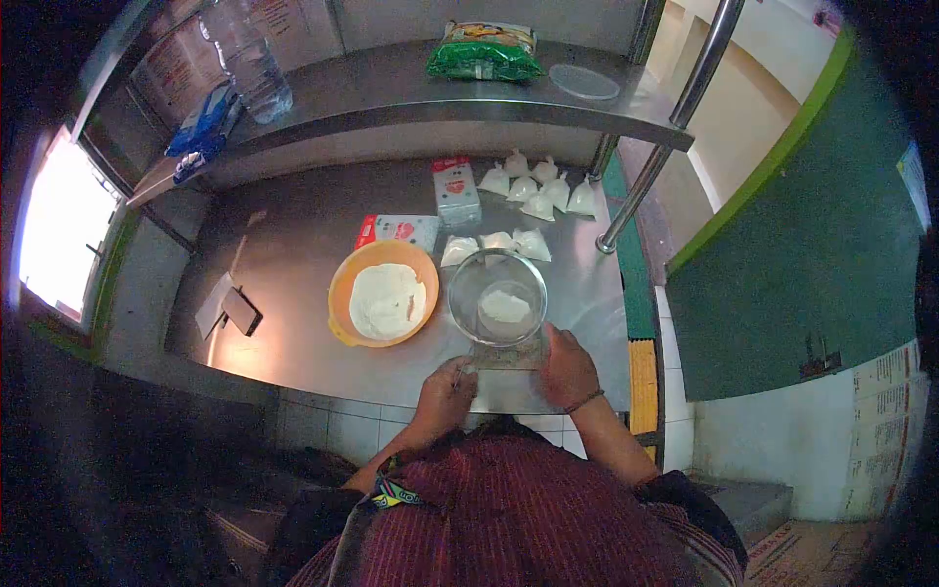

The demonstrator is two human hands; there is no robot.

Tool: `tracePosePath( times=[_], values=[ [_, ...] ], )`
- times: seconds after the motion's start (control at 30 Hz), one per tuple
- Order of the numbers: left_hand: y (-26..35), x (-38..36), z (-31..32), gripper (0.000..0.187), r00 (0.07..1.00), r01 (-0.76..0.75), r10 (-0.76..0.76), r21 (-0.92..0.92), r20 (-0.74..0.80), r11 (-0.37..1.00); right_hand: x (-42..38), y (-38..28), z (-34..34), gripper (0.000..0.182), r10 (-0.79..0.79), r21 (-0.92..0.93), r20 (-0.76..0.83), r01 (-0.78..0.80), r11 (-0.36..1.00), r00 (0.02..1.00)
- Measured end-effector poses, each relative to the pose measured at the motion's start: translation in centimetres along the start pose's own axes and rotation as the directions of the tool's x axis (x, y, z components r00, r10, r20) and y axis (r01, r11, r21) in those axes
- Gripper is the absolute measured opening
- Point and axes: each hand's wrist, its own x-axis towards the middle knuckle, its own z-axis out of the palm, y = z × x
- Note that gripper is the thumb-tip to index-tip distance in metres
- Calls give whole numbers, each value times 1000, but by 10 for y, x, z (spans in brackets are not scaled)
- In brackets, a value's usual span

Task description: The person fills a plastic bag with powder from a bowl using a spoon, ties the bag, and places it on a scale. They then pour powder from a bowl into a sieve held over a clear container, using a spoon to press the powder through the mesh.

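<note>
A round clear bowl [467, 303] with white powder [506, 304] inside rests on a flat device that looks like a scale [507, 356], near the table's front edge. My left hand [448, 393] is closed at the left side of this device, and my right hand [570, 370] is closed at its right side; the fingertips are partly hidden. Left of the bowl stands an orange basin [431, 284] holding more white powder [387, 301]. Just behind the bowl lie small tied bags of white powder [529, 245].
Two red and white boxes [457, 191] [401, 230] are behind the basin. Several more filled bags [538, 203] sit at the back right. A dark stand [242, 311] is at the left. Overhead, a metal shelf [372, 110] holds a green packet [485, 61], a lid and a bottle.
</note>
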Motion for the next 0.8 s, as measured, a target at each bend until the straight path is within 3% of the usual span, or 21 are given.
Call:
tracePosePath(
  times=[0.13,0.2,0.23,0.33,0.4,0.53,0.6,0.63,0.7,0.73,0.8],
  values=[
    [-18,2,10,30,998,63,-64,-180,2,982,-7,-5,-1,47,-28,115,39,23,993,999],
    [-1,0,1,31,999,-39,40,44,-15,998,-5,-2,3,49,-43,82,-50,47,995,998],
    [3,-1,-1,31,999,-38,38,45,-11,998,-5,-2,4,50,-61,46,-138,68,997,989],
    [12,-1,-5,35,997,-75,73,162,18,984,-3,-3,1,49,16,54,-7,-16,998,1000],
    [17,-2,-5,34,989,119,-118,-1,86,993,-5,1,8,48,-22,61,-22,24,998,1000],
    [6,1,-1,28,995,99,-98,-34,29,995,-15,-9,5,46,-71,28,-86,73,997,994],
    [1,2,-2,30,977,-193,206,168,-61,967,-17,-15,-2,46,-78,21,-40,79,997,996],
    [-1,3,-1,30,977,-194,206,168,-61,967,-17,-17,-3,46,-83,14,5,83,996,997],
    [-7,2,2,31,997,-59,60,38,-43,998,-15,-13,-2,47,-63,-1,45,63,998,997],
    [-3,2,1,31,997,-58,59,37,-41,998,-14,-11,0,47,-43,-17,86,44,999,995],
    [7,0,-2,31,991,130,-127,-84,34,988,-10,-6,4,47,-42,-11,42,42,999,998]
  ],
)
